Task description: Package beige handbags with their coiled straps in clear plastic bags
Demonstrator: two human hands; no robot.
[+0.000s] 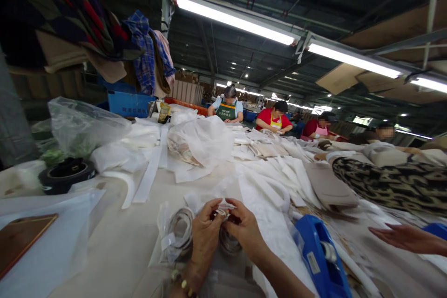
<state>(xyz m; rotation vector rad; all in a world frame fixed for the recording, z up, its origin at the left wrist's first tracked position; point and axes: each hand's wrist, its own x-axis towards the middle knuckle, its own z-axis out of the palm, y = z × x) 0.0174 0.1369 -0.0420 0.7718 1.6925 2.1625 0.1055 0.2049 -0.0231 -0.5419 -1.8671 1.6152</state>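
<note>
My left hand (206,232) and my right hand (247,233) are close together over the table, both with bent fingers. Between their fingertips they pinch a thin pale strip (221,212), looped or folded; its exact kind I cannot make out. Just left of my left hand lies a coiled off-white strap (181,229) with a piece of clear tape or film (168,241) on it. A second coil (229,243) sits beneath my hands, partly hidden by them. Beige flat material (223,279) lies below, near my wrists.
A blue tape dispenser (323,256) stands at the right, with another person's open hand (408,238) beyond it. White strips and sheets (265,186) cover the table ahead. A plastic bag (202,142), a black round object (67,174) and a brown flat item (26,237) lie further left.
</note>
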